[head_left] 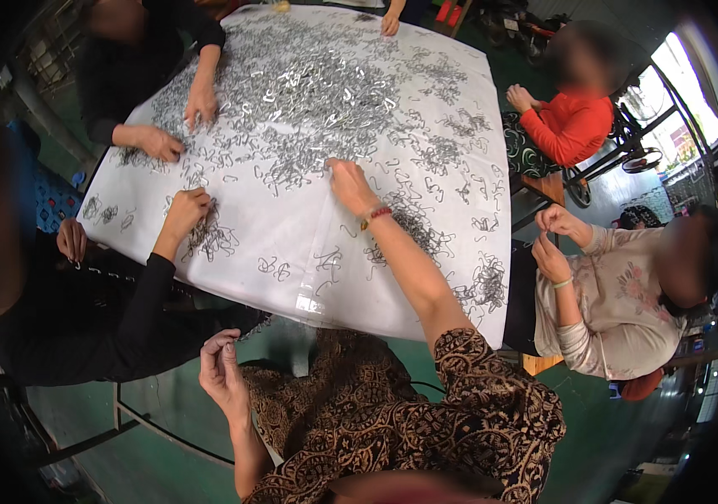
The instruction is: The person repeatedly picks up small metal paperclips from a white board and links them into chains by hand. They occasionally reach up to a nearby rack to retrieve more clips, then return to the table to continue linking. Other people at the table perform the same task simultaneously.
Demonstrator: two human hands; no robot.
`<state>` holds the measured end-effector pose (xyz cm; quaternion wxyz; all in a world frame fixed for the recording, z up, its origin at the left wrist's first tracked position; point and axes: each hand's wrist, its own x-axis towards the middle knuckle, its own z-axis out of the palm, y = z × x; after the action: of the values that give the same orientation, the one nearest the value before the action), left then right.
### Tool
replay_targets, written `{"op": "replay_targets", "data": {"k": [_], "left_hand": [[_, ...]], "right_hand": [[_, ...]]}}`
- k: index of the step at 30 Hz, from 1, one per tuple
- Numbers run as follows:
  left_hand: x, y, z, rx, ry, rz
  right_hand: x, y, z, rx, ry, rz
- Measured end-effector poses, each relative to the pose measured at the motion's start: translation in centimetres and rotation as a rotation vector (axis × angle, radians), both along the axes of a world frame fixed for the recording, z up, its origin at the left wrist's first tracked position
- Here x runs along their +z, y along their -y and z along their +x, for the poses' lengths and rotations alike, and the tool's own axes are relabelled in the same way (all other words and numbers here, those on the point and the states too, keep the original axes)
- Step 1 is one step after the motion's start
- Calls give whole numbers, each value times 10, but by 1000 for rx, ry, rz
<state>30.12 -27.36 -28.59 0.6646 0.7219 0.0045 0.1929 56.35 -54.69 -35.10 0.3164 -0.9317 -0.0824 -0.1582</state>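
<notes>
My right hand [349,186] reaches over the white-covered table [283,227], fingers bent together and touching down at the near edge of a heap of small bent-wire metal hooks [317,92]. What its fingertips hold, if anything, is hidden. A beaded bracelet circles that wrist. Off the table's near edge, my left hand [222,370] is raised with thumb and fingers pinched. A short dark strand of small metal hooks [254,326] seems to run from its fingertips; the detail is too small to tell more. Beneath my right forearm lies another pile of hooks [413,227].
Co-workers sit around the table. At the left, a hand [186,214] works at a small hook pile [212,235]; two hands [153,143] reach in at the far left. A person in red [573,126] and one in a floral top [619,286] sit right. Loose hooks [489,281] lie near the right edge.
</notes>
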Motion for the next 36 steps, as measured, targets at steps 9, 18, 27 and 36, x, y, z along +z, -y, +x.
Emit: {"op": "replay_targets", "data": {"k": [9, 18, 27, 36], "left_hand": [[-19, -6, -1, 9, -68, -85], [-16, -9, -14, 136, -133, 161], [-17, -6, -29, 31, -170, -123], [-16, -3, -26, 37, -292, 22]], "right_hand": [[80, -114, -191, 739, -279, 791], [75, -143, -225, 574, -48, 779], [75, -145, -240, 541, -22, 824], [64, -134, -229, 604, 170, 553]]}}
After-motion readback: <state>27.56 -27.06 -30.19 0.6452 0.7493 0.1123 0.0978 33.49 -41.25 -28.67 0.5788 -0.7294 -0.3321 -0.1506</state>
